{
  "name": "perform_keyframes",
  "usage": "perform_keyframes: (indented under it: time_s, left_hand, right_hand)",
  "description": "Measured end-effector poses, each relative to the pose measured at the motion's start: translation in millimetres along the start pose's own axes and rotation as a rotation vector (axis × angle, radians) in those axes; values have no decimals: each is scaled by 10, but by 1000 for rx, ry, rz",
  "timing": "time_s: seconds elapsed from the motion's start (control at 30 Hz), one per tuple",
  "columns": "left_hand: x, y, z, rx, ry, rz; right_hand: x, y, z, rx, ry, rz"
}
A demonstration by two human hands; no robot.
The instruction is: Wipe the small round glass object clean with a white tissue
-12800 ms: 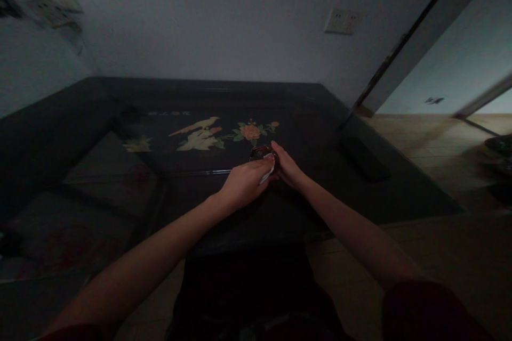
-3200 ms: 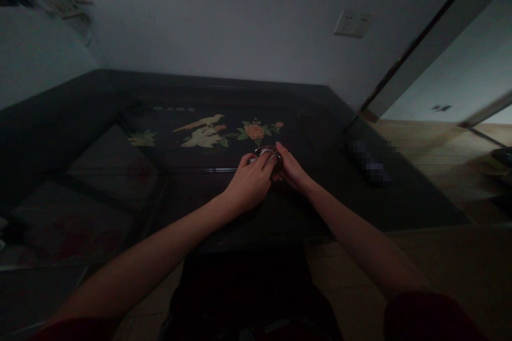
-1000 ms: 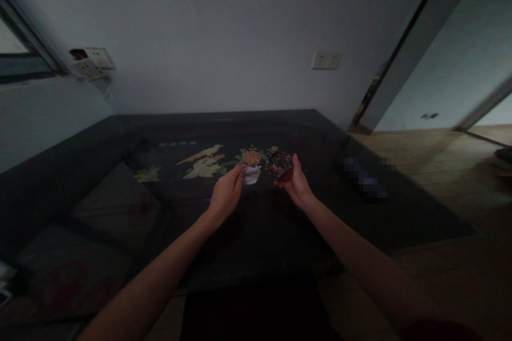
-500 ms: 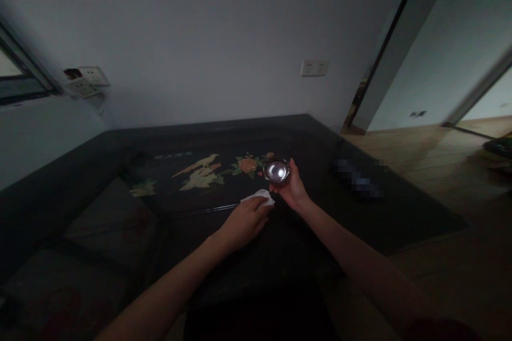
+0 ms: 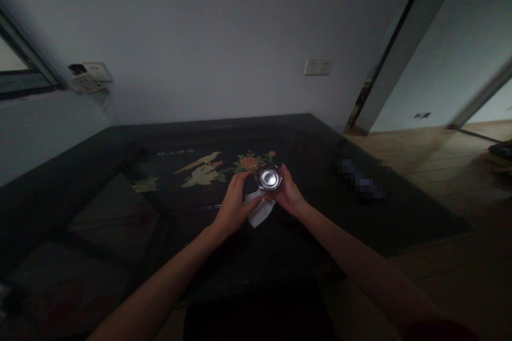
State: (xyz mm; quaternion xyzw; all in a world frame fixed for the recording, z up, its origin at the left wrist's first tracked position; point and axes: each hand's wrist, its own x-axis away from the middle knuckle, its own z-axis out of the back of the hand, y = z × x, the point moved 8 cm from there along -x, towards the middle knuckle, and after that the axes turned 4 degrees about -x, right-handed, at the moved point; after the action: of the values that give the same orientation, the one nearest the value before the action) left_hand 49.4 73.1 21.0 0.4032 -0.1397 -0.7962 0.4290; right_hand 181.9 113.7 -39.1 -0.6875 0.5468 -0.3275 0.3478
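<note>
A small, shiny round bowl (image 5: 269,177) with a bright inside is held up over the dark table, its opening turned toward me. My right hand (image 5: 290,193) grips it by the right side. On its left side, my left hand (image 5: 237,202) has its fingers at the rim and a white tissue (image 5: 260,213) pinched under the thumb. The tissue hangs below the bowl, partly covered by my fingers. The bowl's underside is hidden.
The dark glossy table (image 5: 312,240) carries a bird-and-flower picture (image 5: 204,173). A blurred-out dark object (image 5: 362,181) lies at its right. Behind stands a wall with sockets (image 5: 318,67); wooden floor (image 5: 412,154) lies to the right.
My left hand has moved up to the bowl with the tissue, which now hangs down more spread out. The bowl and my right hand have shifted slightly left and down.
</note>
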Motion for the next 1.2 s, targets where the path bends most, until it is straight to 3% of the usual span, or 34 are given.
perform_keyframes:
  time_s: [0.17, 0.4, 0.63, 0.77, 0.9, 1.07, 1.2]
  left_hand:
    - [30, 55, -55, 10, -7, -36]
    - [16, 67, -7, 108, -32, 21]
    - [-26, -143, 17, 393, -3, 226]
    - [-13, -207, -97, 480, -88, 329]
    - [-5, -147, -150, 563, -161, 329]
    - [9, -89, -176, 677, -224, 358]
    - [45, -204, -201, 828, -132, 500]
  right_hand:
    - [34, 109, -74, -54, 8, -48]
    - [62, 148, -156, -29, -63, -41]
    - [158, -39, -286, 61, -156, 98]
    - [222, -227, -321, 247, -176, 197]
    - [261, -387, -343, 412, -190, 337]
    - [269, -372, -377, 511, -243, 411]
    - [223, -404, -332, 587, -239, 443]
